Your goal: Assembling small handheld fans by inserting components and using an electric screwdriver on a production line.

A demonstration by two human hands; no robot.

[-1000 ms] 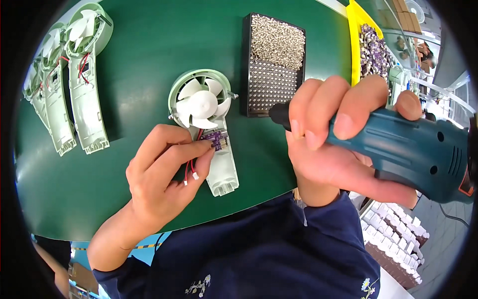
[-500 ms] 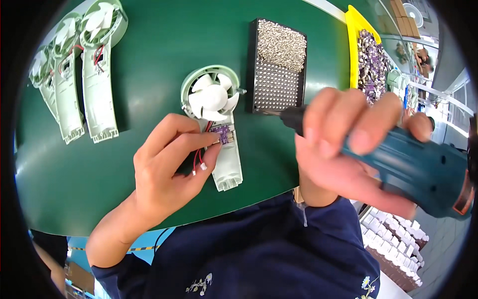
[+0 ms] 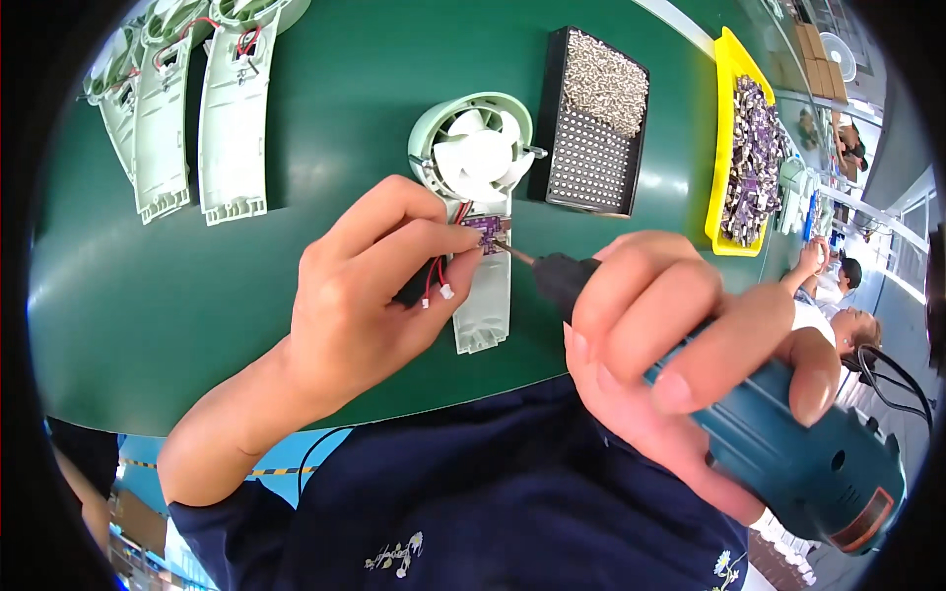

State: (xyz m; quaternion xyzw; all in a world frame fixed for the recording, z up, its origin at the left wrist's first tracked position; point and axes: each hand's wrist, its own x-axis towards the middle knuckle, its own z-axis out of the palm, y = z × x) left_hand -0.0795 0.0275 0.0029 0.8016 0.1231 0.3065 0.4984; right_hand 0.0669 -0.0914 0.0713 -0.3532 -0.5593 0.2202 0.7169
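My right hand (image 3: 680,345) is wrapped round a teal electric screwdriver (image 3: 788,443). Its thin bit touches or nearly touches a small purple circuit board (image 3: 484,232). Thumb and fingertips of my left hand (image 3: 370,276) are pinched together at the board's left side, holding it in the handle of a pale green fan housing (image 3: 483,310). White fan blades (image 3: 473,158) sit in the round head of that housing. Red and black wires with white plugs (image 3: 446,292) hang beside my left fingers. Whether a screw is on the bit cannot be seen.
A black tray (image 3: 639,167) of small screws lies right of the fan, some standing in rows of holes. Further right is a yellow bin (image 3: 722,148) full of purple boards. Several green fan housings (image 3: 235,148) lie at the left. Other people (image 3: 847,325) sit at far right.
The screwdriver has moved left and down from the screw tray's lower edge to the circuit board. My left hand keeps its hold on the board. The whole view has shifted somewhat.
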